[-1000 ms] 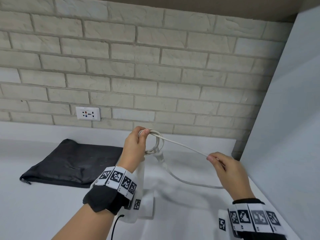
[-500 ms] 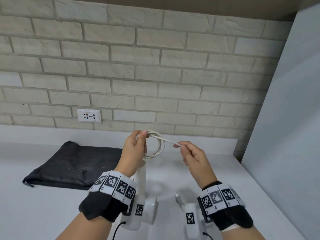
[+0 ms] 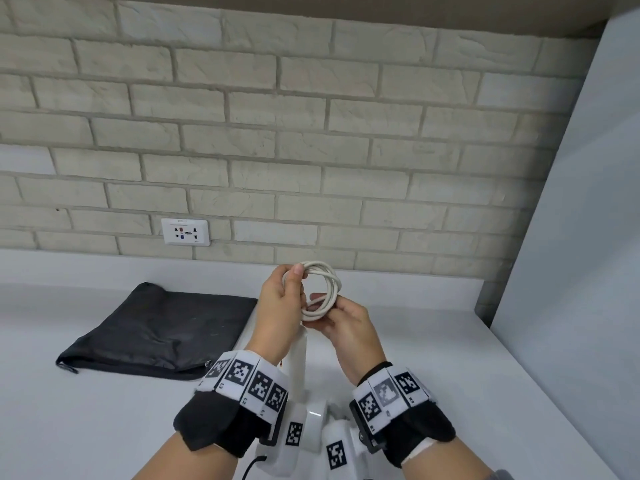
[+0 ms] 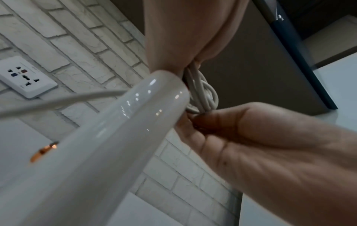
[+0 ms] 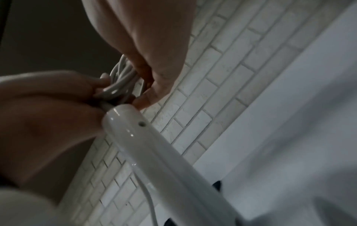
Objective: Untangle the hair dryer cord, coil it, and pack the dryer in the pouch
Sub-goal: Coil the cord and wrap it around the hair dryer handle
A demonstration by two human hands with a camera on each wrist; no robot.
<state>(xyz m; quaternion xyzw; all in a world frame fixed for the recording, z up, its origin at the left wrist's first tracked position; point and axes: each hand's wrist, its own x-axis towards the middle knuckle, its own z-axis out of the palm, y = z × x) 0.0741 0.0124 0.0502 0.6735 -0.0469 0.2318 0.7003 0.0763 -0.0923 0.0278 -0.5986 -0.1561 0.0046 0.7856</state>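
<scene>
I hold a white cord coil point(image 3: 327, 289) in the air above the counter. My left hand point(image 3: 294, 282) grips the coil's left side, thumb over the loops. Below it, my right hand point(image 3: 323, 315) pinches the cord at the coil's lower edge. The white hair dryer point(image 3: 300, 358) hangs from the cord under my hands, its head partly hidden between my wrists. The left wrist view shows the dryer handle point(image 4: 115, 130) and the coil point(image 4: 204, 94). The right wrist view shows the handle point(image 5: 164, 152) and the coil point(image 5: 121, 79). A black pouch point(image 3: 156, 327) lies flat on the left.
A white counter point(image 3: 450, 375) runs to a brick wall with a wall socket point(image 3: 185, 232). A pale side panel point(image 3: 571, 271) closes the right. A loose cord strand point(image 4: 58, 100) trails left of the handle in the left wrist view.
My right hand has come in from the far right with the stretched cord strand to the coil. The coil has gained a loop, and both hands now meet at it.
</scene>
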